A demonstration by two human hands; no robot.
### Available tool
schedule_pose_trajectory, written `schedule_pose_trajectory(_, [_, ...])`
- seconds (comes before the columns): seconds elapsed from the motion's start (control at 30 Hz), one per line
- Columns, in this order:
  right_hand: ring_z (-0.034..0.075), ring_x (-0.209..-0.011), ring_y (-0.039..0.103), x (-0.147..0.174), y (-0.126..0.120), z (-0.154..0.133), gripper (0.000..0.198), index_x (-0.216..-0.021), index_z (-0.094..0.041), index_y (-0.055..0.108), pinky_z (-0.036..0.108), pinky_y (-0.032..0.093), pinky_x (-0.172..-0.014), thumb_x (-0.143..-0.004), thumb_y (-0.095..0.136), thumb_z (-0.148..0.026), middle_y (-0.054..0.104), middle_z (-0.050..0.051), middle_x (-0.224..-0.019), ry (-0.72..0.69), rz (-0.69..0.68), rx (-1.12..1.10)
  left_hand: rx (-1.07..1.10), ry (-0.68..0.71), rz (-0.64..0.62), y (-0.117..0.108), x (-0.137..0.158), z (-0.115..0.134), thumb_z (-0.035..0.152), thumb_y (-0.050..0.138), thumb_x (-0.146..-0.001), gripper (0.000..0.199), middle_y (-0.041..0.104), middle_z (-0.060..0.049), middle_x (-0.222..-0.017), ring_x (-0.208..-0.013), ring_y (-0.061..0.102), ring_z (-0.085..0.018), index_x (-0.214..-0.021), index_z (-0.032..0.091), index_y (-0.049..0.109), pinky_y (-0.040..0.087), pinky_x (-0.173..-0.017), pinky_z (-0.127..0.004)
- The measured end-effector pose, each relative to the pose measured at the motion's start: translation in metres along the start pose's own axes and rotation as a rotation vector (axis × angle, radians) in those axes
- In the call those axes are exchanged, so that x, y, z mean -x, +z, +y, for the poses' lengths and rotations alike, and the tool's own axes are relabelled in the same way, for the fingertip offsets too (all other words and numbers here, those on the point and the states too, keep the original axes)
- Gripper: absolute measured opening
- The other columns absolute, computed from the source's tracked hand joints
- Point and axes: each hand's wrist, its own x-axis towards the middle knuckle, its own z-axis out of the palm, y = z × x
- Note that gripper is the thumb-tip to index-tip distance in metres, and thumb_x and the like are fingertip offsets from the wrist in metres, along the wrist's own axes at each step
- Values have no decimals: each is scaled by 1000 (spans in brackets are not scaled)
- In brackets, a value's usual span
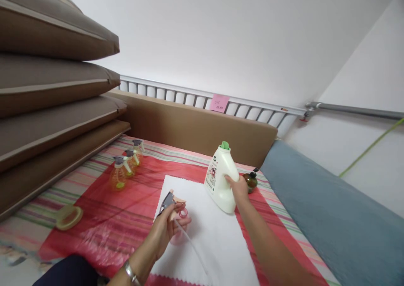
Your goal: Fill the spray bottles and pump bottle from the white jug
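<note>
My left hand (pixel 162 229) is closed around a trigger spray head (pixel 168 199) with a grey top and peach trigger. Its thin clear dip tube (pixel 192 246) slants down to the right, outside any bottle. Behind those fingers is a small translucent pink bottle (pixel 178 237), its round mouth uncovered; whether the fingers touch it I cannot tell. My right hand (pixel 239 188) grips the handle of a large cream-white jug (pixel 221 176), slightly tilted, with green showing in its open neck. The jug's base is at the right side of the white sheet (pixel 217 252).
Several yellow spray bottles (pixel 119 174) stand at the left. A pale yellow-green ring-shaped lid (pixel 68 217) lies nearer. A brown pump bottle (pixel 251 182) sits right of the jug. Stacked brown cushions (pixel 57 75) rise at the left; a brown panel (pixel 189 126) backs the red sheet (pixel 107 218).
</note>
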Motion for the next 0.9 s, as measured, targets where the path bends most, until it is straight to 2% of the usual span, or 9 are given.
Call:
schedule_pose_trajectory(0.1, [23, -64, 58, 10, -25, -22, 43, -87, -12, 61, 31, 41, -56, -61, 65, -46, 66, 10, -77, -41, -34, 65, -7, 11, -15, -2, -1, -1, 43, 59, -74, 34, 56, -9, -123, -82, 68, -23, -98, 19, 60, 49, -71, -31])
schedule_pose_trajectory(0.3, [23, -71, 59, 45, -101, -65, 44, -89, -17, 62, 29, 41, -61, -63, 61, -52, 67, 6, -81, -198, -197, 187, 2, -2, -64, -11, -8, -5, 45, 56, -75, 37, 51, -9, -129, -82, 68, -23, -101, 19, 59, 50, -70, -32])
schedule_pose_trajectory(0.43, [22, -63, 59, 74, -141, -80, 42, -91, -19, 62, 29, 40, -58, -67, 56, -53, 67, 2, -68, -205, -338, 375, -8, 13, -79, -12, -8, -7, 46, 55, -76, 36, 49, -8, -131, -81, 68, -22, -101, 20, 58, 51, -66, -30])
schedule_pose_trajectory(0.5, [23, -66, 60, 87, -156, -83, 40, -91, -20, 63, 29, 42, -60, -68, 56, -52, 68, 3, -72, -213, -425, 474, -22, 15, -84, -11, -7, -6, 46, 54, -76, 37, 48, -8, -132, -80, 68, -21, -101, 20, 58, 51, -65, -29])
schedule_pose_trajectory(0.67, [25, -84, 61, 110, -177, -87, 38, -94, -24, 63, 32, 44, -73, -68, 59, -51, 69, 3, -94, -305, -609, 546, -35, 23, -93, -10, -6, -5, 45, 55, -76, 37, 48, -9, -132, -79, 68, -20, -102, 19, 57, 51, -66, -28])
schedule_pose_trajectory(0.9, [25, -88, 60, 122, -173, -93, 33, -93, -28, 61, 31, 43, -72, -70, 59, -52, 67, 1, -97, -436, -702, 694, -50, 28, -100, -10, -6, -5, 45, 55, -75, 36, 49, -9, -129, -79, 68, -21, -100, 18, 57, 52, -66, -29])
